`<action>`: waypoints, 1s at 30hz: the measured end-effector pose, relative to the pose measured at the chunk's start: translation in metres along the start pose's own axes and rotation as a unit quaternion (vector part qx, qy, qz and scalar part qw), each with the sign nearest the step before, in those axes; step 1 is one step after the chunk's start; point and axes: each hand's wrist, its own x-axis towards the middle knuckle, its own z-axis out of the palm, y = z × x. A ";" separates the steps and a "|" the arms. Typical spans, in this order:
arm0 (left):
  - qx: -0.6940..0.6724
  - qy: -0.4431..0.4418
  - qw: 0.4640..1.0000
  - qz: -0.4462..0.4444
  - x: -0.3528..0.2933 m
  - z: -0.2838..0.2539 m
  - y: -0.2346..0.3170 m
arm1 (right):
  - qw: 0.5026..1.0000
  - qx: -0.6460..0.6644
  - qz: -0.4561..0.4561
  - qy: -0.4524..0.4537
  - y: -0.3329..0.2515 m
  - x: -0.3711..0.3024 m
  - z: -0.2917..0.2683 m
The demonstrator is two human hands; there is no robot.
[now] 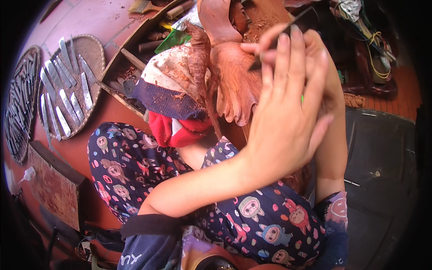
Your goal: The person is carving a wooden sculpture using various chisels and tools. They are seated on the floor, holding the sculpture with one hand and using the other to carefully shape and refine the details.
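Note:
My left hand is raised in front of my right hand, fingers stretched out and thumb apart, and it covers part of the right hand. Behind it, my right hand is closed on a dark flat blade that slants down to the left; its handle end is hidden. Just left of both hands is a reddish-brown wood carving with rippled, fold-like grooves. Against the carving lies a bundled white, navy and red cloth, dusted with wood crumbs.
Two round wicker trays sit at the left: one holds several bright blades, the other dark chisel-like tools. A wooden box of tools stands beside the cloth. A thick wooden block is lower left. Wires lie far right, above a black mat.

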 end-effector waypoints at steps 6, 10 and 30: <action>0.002 0.051 0.999 0.010 0.008 0.005 -0.011 | 0.999 0.023 -0.013 0.045 0.001 0.001 0.014; -0.014 -0.004 1.000 -0.008 -0.009 -0.003 0.005 | 1.000 -0.016 0.019 0.011 0.001 -0.005 0.008; 0.224 -0.154 0.962 -0.020 -0.019 -0.134 -0.009 | 0.983 0.092 -0.059 0.149 -0.021 -0.072 -0.019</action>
